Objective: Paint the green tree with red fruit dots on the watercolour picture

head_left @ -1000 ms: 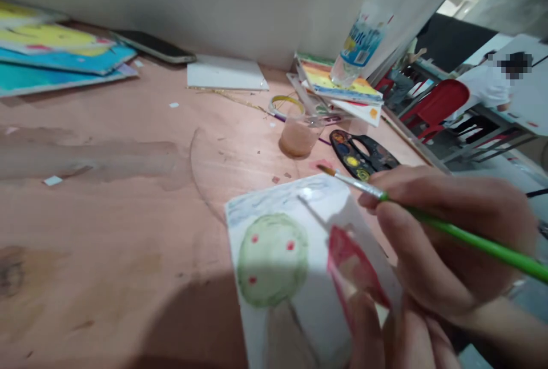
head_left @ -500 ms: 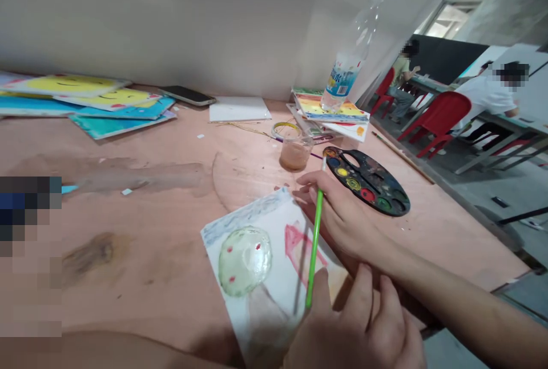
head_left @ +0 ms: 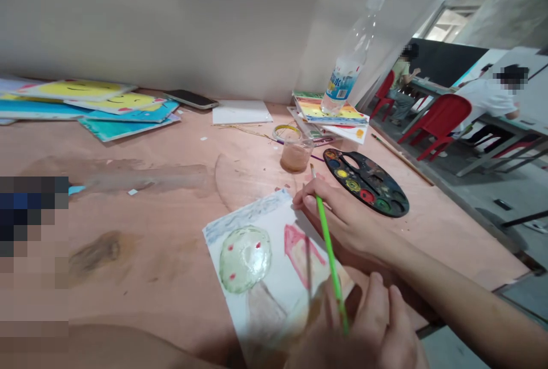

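- Green-handled thin paintbrush (head_left: pixel 329 249) is gripped at its back end by the left hand (head_left: pixel 368 335), fingers curled shut around it. The bristle tip sits past the paper, near the black oval paint palette (head_left: pixel 368 183).
- White paper sheet with a painted green tree and red house (head_left: pixel 257 266) is pinned to the plywood counter (head_left: pixel 149 232) by the right hand (head_left: pixel 342 220), fingers stretched flat, nothing held.
- Looks like a gap between strokes tbh. Fresh colour, or a rinse in the clear plastic cup of brownish water (head_left: pixel 295 155), would probably be needed first.
- Blue label (head_left: pixel 338 84) on the clear plastic water bottle (head_left: pixel 349 60): writing can't be read.
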### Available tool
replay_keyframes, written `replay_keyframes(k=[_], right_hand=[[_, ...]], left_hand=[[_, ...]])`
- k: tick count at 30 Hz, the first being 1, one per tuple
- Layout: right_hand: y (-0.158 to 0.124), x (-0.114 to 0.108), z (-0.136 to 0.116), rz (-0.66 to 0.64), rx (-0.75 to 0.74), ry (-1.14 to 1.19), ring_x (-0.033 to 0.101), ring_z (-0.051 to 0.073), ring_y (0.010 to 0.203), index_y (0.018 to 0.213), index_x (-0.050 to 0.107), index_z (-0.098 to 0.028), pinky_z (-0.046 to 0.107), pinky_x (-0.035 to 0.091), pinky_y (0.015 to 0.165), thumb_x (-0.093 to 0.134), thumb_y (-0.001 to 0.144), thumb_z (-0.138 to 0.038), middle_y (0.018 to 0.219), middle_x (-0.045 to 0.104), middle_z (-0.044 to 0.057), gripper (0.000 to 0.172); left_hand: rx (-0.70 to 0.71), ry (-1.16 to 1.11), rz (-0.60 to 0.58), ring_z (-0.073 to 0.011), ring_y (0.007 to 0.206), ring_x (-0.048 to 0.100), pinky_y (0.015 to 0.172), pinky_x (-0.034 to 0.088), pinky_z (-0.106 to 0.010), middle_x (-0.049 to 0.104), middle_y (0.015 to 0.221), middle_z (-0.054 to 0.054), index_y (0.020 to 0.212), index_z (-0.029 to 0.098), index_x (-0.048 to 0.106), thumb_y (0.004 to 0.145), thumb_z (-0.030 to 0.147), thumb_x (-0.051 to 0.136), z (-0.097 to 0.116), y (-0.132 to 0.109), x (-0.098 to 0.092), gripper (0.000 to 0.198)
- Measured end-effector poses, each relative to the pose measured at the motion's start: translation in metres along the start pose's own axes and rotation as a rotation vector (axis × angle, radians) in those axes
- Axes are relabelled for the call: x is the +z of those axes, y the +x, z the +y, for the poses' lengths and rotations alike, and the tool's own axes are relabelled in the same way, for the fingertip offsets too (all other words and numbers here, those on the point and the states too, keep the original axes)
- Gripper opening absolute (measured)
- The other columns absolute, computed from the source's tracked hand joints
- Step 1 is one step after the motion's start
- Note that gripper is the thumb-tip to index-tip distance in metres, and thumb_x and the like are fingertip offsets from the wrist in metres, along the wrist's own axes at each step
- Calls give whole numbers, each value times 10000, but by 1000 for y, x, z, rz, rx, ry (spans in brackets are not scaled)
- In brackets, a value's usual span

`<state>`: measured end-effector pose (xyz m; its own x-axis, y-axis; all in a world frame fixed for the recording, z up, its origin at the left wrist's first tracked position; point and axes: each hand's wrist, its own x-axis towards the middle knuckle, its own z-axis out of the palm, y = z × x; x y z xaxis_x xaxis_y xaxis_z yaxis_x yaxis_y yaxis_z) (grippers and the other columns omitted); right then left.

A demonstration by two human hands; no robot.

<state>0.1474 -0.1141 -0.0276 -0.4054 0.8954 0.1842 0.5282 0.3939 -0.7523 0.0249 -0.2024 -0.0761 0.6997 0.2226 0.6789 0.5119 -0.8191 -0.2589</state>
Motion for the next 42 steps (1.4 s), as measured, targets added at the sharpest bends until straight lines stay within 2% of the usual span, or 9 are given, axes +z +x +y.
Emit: replay_keyframes(k=[3, 7, 11, 14, 17, 24, 29, 36, 42], right_hand=[[1, 0, -2, -8, 25, -101, 581, 169, 807, 926, 543, -199, 308, 440, 743, 395, 1048, -297, 891, 645, 37, 215], [1, -4, -2, -47, 43, -162, 524, 149, 721, 841, 476, -212, 283, 400, 673, 379, 1051, -297, 786, 575, 2, 246], [2, -6, 2, -68, 30, -162, 512, 142, 690, 832, 482, -214, 277, 395, 657, 406, 1033, -273, 771, 574, -7, 223], [2, -5, 5, 0, -17, -121, 571, 166, 780, 922, 524, -209, 300, 429, 714, 411, 1032, -288, 883, 644, 31, 176], [3, -4, 6, 61, -22, -110, 606, 184, 835, 979, 542, -207, 322, 450, 747, 400, 1041, -311, 948, 674, 55, 187], [17, 12, 19, -60, -174, 49, 577, 223, 1182, 1178, 505, -224, 408, 469, 989, 349, 1059, -310, 1281, 620, 96, 215], [26, 22, 20, -80, -165, 33, 608, 230, 1118, 1107, 525, -210, 414, 482, 979, 376, 1042, -355, 1177, 656, 98, 218], [8, 0, 3, 30, -28, -121, 645, 229, 1022, 1049, 559, -218, 377, 518, 856, 352, 1034, -343, 1107, 680, 87, 242], [-3, -29, 16, -109, -10, -202, 671, 261, 993, 1051, 626, -225, 388, 551, 812, 437, 1001, -373, 1081, 706, 90, 245]], left_hand=[[-42, 35, 46, -146, 1075, 579, 742, 515, -299, 717, 1079, 66, 1002, 332, 720, 997, 389, 508, 5, -3, 3, 220], [-52, 58, 71, -169, 1141, 551, 849, 498, -345, 663, 1143, 65, 1043, 346, 685, 895, 399, 685, 15, -13, 7, 157], [-133, 57, 51, -273, 1238, 544, 1082, 372, -597, 649, 1231, 12, 1062, 330, 667, 871, 412, 697, 15, -23, 6, 210], [-166, 102, -25, -305, 1204, 575, 1095, 331, -674, 641, 1286, -14, 1135, 347, 638, 824, 439, 737, 10, -27, 1, 339], [-140, 137, -130, -305, 1185, 577, 1040, 425, -616, 611, 1343, -38, 1206, 352, 601, 807, 486, 736, 4, -26, -5, 442], [-158, 129, -125, -288, 1165, 567, 974, 485, -558, 595, 1371, -14, 1176, 372, 616, 821, 466, 727, 8, -26, -4, 384], [-151, 110, -104, -299, 1161, 557, 912, 491, -564, 615, 1341, -3, 1188, 400, 630, 857, 401, 703, 9, -26, -2, 339], [-158, 53, -128, -262, 1140, 577, 915, 540, -498, 619, 1361, 23, 1192, 395, 602, 874, 400, 673, 13, -23, -4, 326], [-147, 2, -52, -244, 1082, 625, 793, 572, -389, 680, 1276, 25, 1105, 348, 665, 889, 383, 637, 8, -13, -3, 220]])
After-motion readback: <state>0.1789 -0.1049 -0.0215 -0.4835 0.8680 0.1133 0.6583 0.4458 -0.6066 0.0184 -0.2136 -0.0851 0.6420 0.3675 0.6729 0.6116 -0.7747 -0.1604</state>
